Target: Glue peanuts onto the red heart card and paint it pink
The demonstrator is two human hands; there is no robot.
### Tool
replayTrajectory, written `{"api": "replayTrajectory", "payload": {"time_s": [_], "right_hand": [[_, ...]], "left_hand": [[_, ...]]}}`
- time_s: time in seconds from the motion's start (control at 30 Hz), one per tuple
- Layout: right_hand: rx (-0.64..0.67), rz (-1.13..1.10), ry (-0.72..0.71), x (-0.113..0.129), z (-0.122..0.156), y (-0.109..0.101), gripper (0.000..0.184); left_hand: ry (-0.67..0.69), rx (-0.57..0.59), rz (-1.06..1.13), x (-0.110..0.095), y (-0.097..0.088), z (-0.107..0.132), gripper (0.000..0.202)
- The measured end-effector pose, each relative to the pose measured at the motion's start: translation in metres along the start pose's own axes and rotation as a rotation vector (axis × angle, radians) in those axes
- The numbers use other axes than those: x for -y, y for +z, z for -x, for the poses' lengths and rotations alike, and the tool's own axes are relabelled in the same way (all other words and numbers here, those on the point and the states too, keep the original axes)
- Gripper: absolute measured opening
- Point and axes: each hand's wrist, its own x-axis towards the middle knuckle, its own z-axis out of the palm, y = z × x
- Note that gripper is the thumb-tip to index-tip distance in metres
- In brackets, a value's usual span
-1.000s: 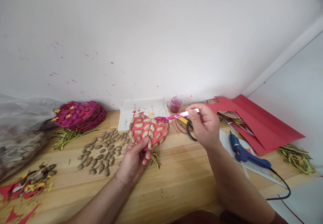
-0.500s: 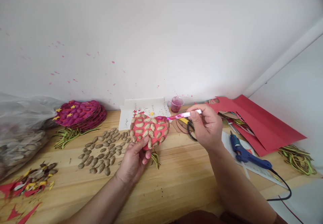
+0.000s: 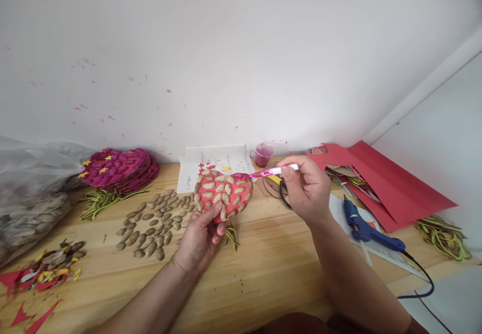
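My left hand [image 3: 201, 231] grips the lower edge of a red heart-shaped card [image 3: 213, 192] covered in rows of peanuts, thumb on its face. Green-and-yellow strands hang below the card. In my right hand [image 3: 309, 188] is a white-handled paintbrush [image 3: 276, 171] streaked with pink, its tip touching a magenta-painted peanut [image 3: 242, 176] at the upper right of the heart. The other peanuts on it are bare tan. Behind the brush stands a clear plastic cup [image 3: 264, 154] with magenta paint in it.
Loose peanuts [image 3: 150, 223] lie left of my hand. Painted hearts [image 3: 120, 168] are stacked behind them, near a plastic bag [image 3: 33, 208] of peanuts. A blue glue gun [image 3: 371, 231], its cord, and red card sheets [image 3: 402, 183] lie to the right. Paper scraps [image 3: 52, 268] sit front left.
Very little differs. My right hand and the brush have shifted slightly left, with the tip staying at the magenta peanut; my left hand holds the heart in the same place.
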Motion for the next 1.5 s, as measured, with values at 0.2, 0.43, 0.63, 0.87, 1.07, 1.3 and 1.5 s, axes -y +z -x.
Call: {"api": "replayTrajectory", "payload": {"time_s": [0.2, 0.43, 0.63, 0.87, 1.07, 1.3, 1.5], "right_hand": [[0.01, -0.015, -0.011, 0.0001, 0.0004, 0.0, 0.008], [0.006, 0.053, -0.121, 0.0012, -0.0008, 0.0006, 0.01], [0.055, 0.053, -0.213, 0.0052, -0.0005, 0.0031, 0.013], [0.091, 0.062, -0.231, 0.006, -0.001, 0.0033, 0.015], [0.137, 0.13, -0.29, 0.0074, -0.0019, 0.0034, 0.015], [0.152, 0.107, -0.289, 0.0067, -0.0017, 0.003, 0.016], [0.169, 0.125, -0.315, 0.0071, -0.0013, 0.0039, 0.015]], "left_hand": [[-0.003, 0.003, 0.018, -0.0005, -0.0002, 0.0015, 0.043], [0.001, 0.007, -0.005, 0.0002, 0.0, 0.0008, 0.044], [0.005, 0.001, -0.015, -0.0006, 0.0, 0.0012, 0.045], [0.013, -0.02, -0.041, -0.0007, 0.0027, 0.0025, 0.046], [0.043, -0.028, -0.069, -0.0003, 0.0031, 0.002, 0.046], [0.06, -0.028, -0.084, 0.0001, 0.0026, 0.003, 0.043], [0.082, -0.042, -0.122, 0.0006, 0.0043, 0.0037, 0.044]]}}
